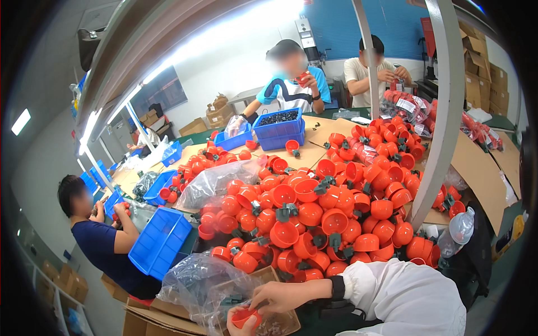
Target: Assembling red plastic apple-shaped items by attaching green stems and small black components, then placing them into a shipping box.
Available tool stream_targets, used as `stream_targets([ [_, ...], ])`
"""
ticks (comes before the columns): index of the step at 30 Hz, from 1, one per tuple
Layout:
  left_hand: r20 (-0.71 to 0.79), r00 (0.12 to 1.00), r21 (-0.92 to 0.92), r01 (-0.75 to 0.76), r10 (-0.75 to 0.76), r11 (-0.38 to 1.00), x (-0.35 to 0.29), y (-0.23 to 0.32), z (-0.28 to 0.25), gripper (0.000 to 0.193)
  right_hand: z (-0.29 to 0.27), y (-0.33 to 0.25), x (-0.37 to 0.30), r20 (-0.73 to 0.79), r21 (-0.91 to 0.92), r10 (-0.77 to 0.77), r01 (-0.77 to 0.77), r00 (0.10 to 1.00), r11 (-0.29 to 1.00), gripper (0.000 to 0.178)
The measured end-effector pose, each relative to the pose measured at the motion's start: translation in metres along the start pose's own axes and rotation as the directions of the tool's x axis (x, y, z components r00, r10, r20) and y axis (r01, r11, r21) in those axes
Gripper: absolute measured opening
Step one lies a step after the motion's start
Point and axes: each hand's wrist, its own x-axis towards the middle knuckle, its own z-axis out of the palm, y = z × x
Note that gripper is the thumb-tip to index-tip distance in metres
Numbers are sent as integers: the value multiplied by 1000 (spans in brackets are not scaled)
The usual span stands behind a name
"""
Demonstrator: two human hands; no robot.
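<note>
Now grasping a round red-orange plastic cup (244, 318) in bare left hand (236, 329), just beneath bare right hand (276, 297); cannot tell the right one's grip.

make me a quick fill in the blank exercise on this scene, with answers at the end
The rounded orange-red plastic cup is held from below by the person's ____.
The same person's black wristband sits beside a long sleeve coloured ____.
Small dark parts lie in a rectangular plastic bin coloured ____.

Missing words: left hand; white; blue
</note>
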Motion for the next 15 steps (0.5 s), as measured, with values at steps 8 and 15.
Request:
stream_targets([
  [8, 28, 997, -20, -76, 76, 997, 0, -4, 3, 39, -2, 10, 1, 130, 136, 34, -52, 991, 989, 28],
  [15, -19, 990, -42, -141, 140, 989, -2, -12, -5, 31, 12, 17, -2, 107, 179, 81, -99, 991, 979, 33],
])
